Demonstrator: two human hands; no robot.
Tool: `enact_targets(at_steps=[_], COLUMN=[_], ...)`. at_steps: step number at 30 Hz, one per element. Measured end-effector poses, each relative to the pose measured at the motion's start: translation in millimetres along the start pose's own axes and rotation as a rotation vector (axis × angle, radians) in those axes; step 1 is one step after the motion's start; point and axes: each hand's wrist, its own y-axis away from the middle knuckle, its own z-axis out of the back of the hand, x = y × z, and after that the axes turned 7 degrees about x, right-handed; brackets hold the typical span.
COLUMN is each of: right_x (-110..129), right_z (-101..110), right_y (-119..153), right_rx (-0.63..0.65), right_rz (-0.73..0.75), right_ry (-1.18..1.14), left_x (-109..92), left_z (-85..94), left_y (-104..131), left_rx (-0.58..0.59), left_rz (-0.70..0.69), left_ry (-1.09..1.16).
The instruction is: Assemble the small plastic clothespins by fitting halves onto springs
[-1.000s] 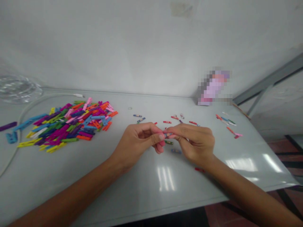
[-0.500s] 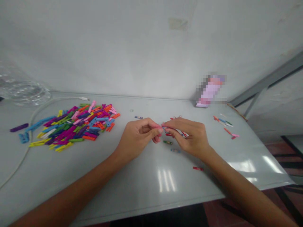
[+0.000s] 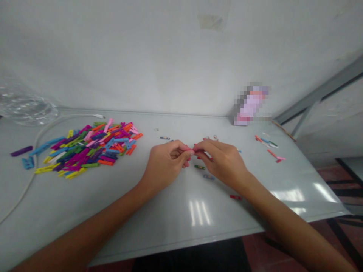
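Observation:
My left hand [image 3: 166,162] and my right hand [image 3: 224,160] meet fingertip to fingertip above the middle of the table. Both are pinched closed; whatever sits between the fingers is hidden or too small to make out. Under and around them lie small clothespins: a green clothespin [image 3: 199,167], a light blue clothespin [image 3: 209,176] just in front of it, and a red clothespin [image 3: 235,197] closer to the front edge. Beyond my left hand is a dark blue clothespin [image 3: 165,138]. Other red bits behind my right fingers are partly covered.
A heap of colourful clothespins [image 3: 90,147] covers the table's left side, beside a white cable [image 3: 39,139] and clear plastic wrapping [image 3: 28,107]. Loose clothespin pieces [image 3: 266,141] lie at the right. A blurred pink package [image 3: 249,105] leans against the wall.
The fingertips have drawn slightly closer together, and the small bluish piece glimpsed at my right fingertips is now out of sight. The whole view has shifted slightly.

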Motion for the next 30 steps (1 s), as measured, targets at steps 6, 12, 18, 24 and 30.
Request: enact_targets(at_steps=[6, 12, 18, 24, 30], right_x=[0.2, 4.6, 7.9, 8.3, 9.9], right_z=[0.8, -1.9, -4.2, -4.3, -3.2], right_y=[-0.6, -4.5, -4.8, -5.2, -10.0], right_rx=[0.094, 0.179, 0.234, 0.261, 0.35], right_rz=[-0.062, -0.164, -0.233, -0.291, -0.338], right_ry=[-0.005, 0.044, 0.057, 0.043, 0.011], left_x=[4.3, 5.0, 6.2, 5.2, 13.4], left_z=[-1.3, -2.3, -1.5, -3.4, -6.6], left_y=[-1.3, -3.1, -3.7, -2.9, -3.7], left_rx=[-0.003, 0.009, 0.011, 0.002, -0.051], left_rz=[0.02, 0.04, 0.042, 0.021, 0.022], left_ry=[-0.049, -0.109, -0.141, -0.106, -0.094])
